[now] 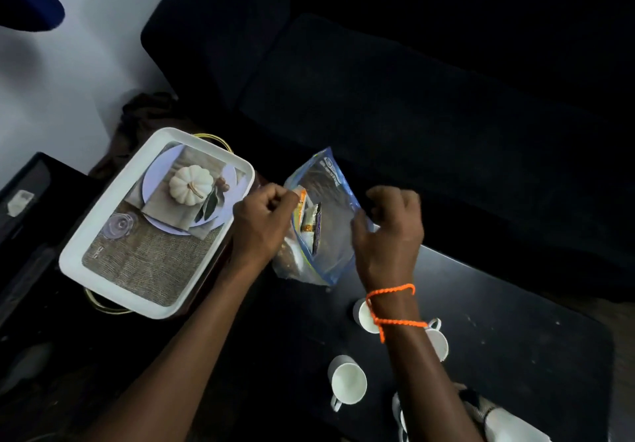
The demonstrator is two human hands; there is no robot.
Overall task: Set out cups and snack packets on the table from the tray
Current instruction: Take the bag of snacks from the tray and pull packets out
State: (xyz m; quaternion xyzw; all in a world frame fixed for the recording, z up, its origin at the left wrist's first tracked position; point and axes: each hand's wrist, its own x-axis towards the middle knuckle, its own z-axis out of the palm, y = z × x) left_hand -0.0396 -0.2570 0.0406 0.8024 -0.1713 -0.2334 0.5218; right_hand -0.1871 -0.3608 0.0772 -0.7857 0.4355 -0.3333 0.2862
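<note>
A clear zip bag with blue edges hangs above the black table, held open between both hands. Snack packets show inside it near the opening. My left hand pinches the bag's left lip. My right hand, with an orange string on its wrist, pinches the right lip. The white tray with a pumpkin picture on its floor lies to the left, with nothing on it. White cups stand on the table: one near the front, another and a third partly behind my right forearm.
A dark sofa fills the area behind the table. The tray rests on a stand with gold wire handles. A dark box lies at the far left. A white object shows at the bottom right edge.
</note>
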